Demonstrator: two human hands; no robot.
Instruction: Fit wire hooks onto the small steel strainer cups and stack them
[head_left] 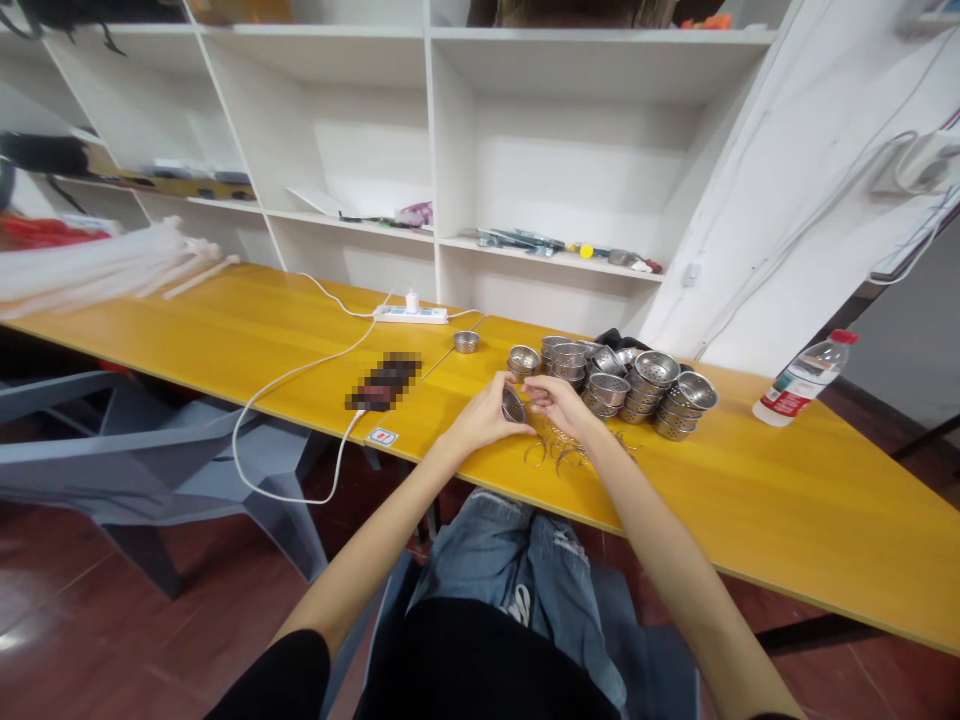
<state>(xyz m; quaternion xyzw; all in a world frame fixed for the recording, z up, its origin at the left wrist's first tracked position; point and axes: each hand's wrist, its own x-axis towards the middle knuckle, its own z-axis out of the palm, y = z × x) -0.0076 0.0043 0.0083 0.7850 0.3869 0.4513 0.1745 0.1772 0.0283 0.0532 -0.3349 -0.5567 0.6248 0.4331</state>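
My left hand [489,412] is closed round a small metal strainer cup [513,404], tilted so its mouth faces my right hand. The fingertips of my right hand [556,402] are pinched together close to the cup's rim; whatever they hold is too small to make out. Thin curved wire pieces [570,448] lie loose on the table below and right of my hands. Just beyond them stand several stacks of perforated metal strainer cups [606,390]. One cup [523,360] sits right behind my left fingers, and a single cup [466,342] stands apart farther left.
On the yellow table [750,490] a bottle with a red cap [806,380] stands at the right. A blurred-out dark device [384,384] lies left, its white cable [244,430] looping over the front edge. A power strip [411,315] lies near the shelves [555,170]. Grey chairs [150,450] stand left.
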